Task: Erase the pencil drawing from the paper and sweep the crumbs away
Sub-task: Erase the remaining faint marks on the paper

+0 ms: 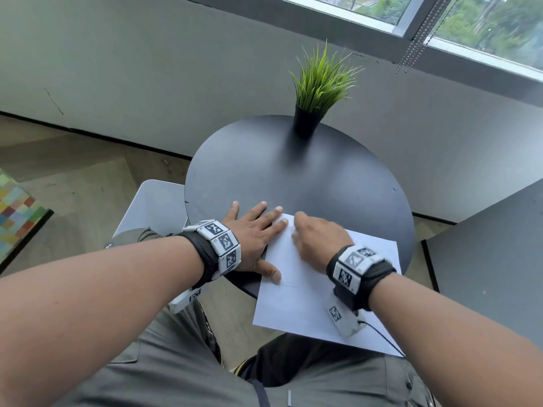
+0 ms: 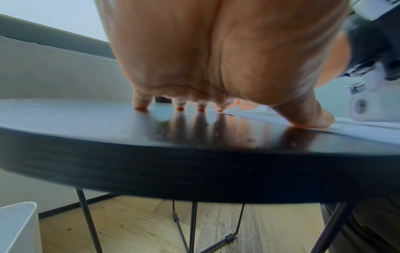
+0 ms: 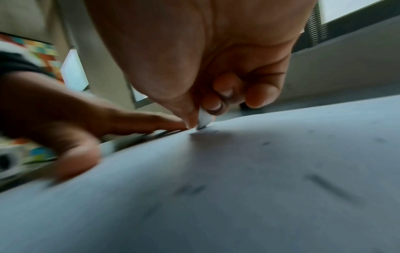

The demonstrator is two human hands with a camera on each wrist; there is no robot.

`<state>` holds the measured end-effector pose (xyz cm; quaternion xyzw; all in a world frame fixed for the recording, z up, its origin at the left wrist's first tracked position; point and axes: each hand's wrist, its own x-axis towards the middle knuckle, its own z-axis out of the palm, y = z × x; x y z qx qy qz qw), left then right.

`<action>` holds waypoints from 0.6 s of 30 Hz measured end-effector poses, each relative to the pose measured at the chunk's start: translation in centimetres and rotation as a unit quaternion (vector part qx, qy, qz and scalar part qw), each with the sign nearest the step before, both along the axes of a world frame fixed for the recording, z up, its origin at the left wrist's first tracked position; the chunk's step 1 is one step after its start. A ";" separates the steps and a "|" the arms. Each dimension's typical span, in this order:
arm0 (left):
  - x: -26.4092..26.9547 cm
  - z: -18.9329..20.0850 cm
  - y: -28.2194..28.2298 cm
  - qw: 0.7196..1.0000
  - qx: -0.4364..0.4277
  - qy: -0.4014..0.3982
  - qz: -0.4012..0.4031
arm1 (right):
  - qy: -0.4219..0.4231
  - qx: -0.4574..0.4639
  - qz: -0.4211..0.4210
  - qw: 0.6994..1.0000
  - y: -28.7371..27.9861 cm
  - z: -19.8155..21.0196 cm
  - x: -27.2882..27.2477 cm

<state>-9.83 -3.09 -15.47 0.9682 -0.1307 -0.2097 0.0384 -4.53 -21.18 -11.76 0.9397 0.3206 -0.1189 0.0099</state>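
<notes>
A white sheet of paper [image 1: 308,289] lies on the near part of the round black table [image 1: 308,171], its near edge hanging over my lap. Faint pencil lines [image 1: 289,286] show on it, and dark crumbs [image 3: 333,188] lie on the paper in the right wrist view. My left hand [image 1: 252,233] lies flat with fingers spread, pressing the paper's left edge and the tabletop; the thumb [image 2: 311,118] rests on the paper [image 2: 357,130]. My right hand [image 1: 317,236] pinches a small white eraser [image 3: 204,119] whose tip touches the paper [image 3: 216,196] near the far left corner.
A black pot with green grass [image 1: 311,113] stands at the far side of the table. A white bin [image 1: 152,207] sits on the floor to the left, a grey table [image 1: 493,259] to the right. The wall and window lie beyond.
</notes>
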 end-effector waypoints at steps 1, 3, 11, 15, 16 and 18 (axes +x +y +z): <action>0.0 0.0 0.0 1.000 0.000 0.000 0.001 | 0.010 0.000 0.046 0.999 0.4 -0.1 -1.5; -0.1 0.1 0.0 1.000 0.002 0.001 0.001 | 0.050 0.007 0.116 0.992 0.3 -0.1 -3.7; 0.0 0.5 -0.3 1.000 0.004 0.011 0.009 | 0.014 0.011 0.030 0.999 -0.2 0.0 -1.1; -0.1 0.5 -0.3 1.000 0.003 0.008 0.008 | 0.050 -0.009 0.097 0.994 -0.1 0.2 -2.9; -0.1 0.5 -0.4 1.000 0.002 0.008 0.011 | 0.036 -0.014 0.066 0.997 -0.7 0.1 -1.7; -0.1 0.4 -0.6 1.000 -0.001 0.003 0.017 | 0.014 -0.028 0.000 1.000 -1.9 0.4 0.6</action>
